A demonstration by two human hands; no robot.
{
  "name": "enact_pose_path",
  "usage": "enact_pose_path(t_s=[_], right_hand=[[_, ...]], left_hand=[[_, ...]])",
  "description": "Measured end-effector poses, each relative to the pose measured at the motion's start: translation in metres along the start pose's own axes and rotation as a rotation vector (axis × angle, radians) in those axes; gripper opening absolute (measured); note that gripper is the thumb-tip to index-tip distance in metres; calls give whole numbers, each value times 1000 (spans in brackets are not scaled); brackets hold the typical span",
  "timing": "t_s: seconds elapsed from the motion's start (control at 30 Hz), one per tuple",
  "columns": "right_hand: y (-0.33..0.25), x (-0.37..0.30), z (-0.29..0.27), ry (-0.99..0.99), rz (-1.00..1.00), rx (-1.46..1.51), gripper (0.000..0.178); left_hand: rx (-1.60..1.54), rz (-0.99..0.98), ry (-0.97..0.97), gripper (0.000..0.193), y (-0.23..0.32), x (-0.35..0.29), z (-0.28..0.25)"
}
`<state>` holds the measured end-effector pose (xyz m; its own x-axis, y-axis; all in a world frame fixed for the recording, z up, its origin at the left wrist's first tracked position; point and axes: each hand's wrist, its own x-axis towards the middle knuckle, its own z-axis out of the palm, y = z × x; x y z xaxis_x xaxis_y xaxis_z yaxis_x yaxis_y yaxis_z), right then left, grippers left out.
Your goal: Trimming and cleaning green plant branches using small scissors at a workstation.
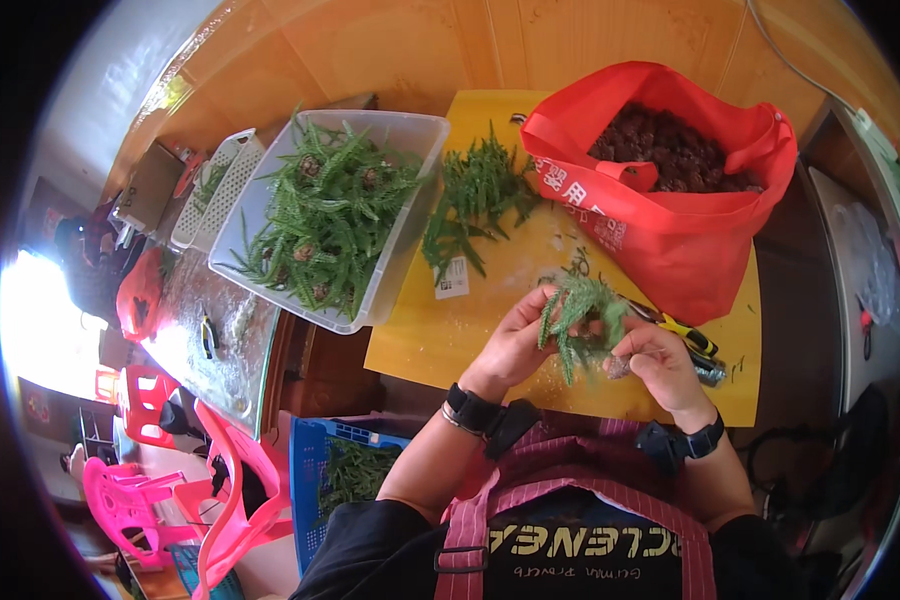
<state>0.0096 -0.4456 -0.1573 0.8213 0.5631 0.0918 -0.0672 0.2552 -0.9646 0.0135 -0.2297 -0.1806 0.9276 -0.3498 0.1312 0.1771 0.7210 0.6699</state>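
Note:
Over the yellow board, my two hands hold a small bunch of green fir-like sprigs (576,318) between them. The fingers of my left hand (518,338) are closed around its left side. My right hand (666,368) pinches at its lower right, where a small brownish lump (616,368) shows; I cannot tell whether it is a pine cone or the stem end. Close to my right hand lies a tool with yellow and black handles (692,336), partly covered, with a silvery cylinder (711,370) beside it. Loose green sprigs (482,190) are piled farther back on the board.
A clear plastic bin (422,165) of sprigs with cones stands left. At the back right, a red bag (685,245) holds dark brown cones (660,140). Below left is a blue crate (308,470) with greenery. Pliers (208,336) lie on the side table; pink chairs (245,490) stand beyond.

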Motion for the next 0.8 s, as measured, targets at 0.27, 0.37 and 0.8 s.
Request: enact_pose_path(t_s=[0.27, 0.37, 0.8], right_hand=[[13, -2, -3, -36, 94, 186, 14], [16, 0, -3, -77, 38, 226, 14], [12, -1, -6, 55, 152, 253, 16]], left_hand=[[-132, -171, -85, 46, 2, -16, -10], [465, -163, 63, 43, 5, -17, 4], [76, -37, 225, 48, 3, -15, 13]])
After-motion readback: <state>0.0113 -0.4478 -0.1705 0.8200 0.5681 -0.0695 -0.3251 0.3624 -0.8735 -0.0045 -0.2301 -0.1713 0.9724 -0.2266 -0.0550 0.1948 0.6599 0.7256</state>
